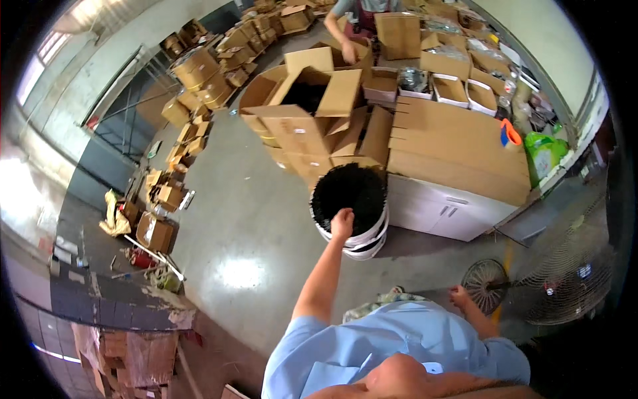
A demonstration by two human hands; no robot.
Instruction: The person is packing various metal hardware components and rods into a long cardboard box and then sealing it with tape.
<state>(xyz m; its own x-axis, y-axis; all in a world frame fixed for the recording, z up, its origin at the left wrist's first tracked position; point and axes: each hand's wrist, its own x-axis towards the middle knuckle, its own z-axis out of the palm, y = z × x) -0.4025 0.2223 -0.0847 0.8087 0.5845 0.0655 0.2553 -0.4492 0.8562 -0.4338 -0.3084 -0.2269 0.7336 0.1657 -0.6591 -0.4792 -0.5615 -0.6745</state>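
A white bucket [374, 237], filled with a mass of small black pieces [349, 193], stands on the floor in front of me. My left hand [342, 225] reaches over its near rim, fingers curled closed at the edge of the black pieces. Whatever those fingers hold, if anything, is too small to make out. Down by my right side, apart from the bucket, my right hand [458, 297] has its fingers bent inward. What may be in it is hidden.
Behind the bucket stands an open carton [292, 130] with black contents. A white cabinet [432, 206] topped with cardboard [458, 146] stands to the right, bearing an orange-and-blue tape dispenser [510, 134]. A large fan [565, 266] is close on my right. A co-worker's hand [349, 53] reaches into a far box.
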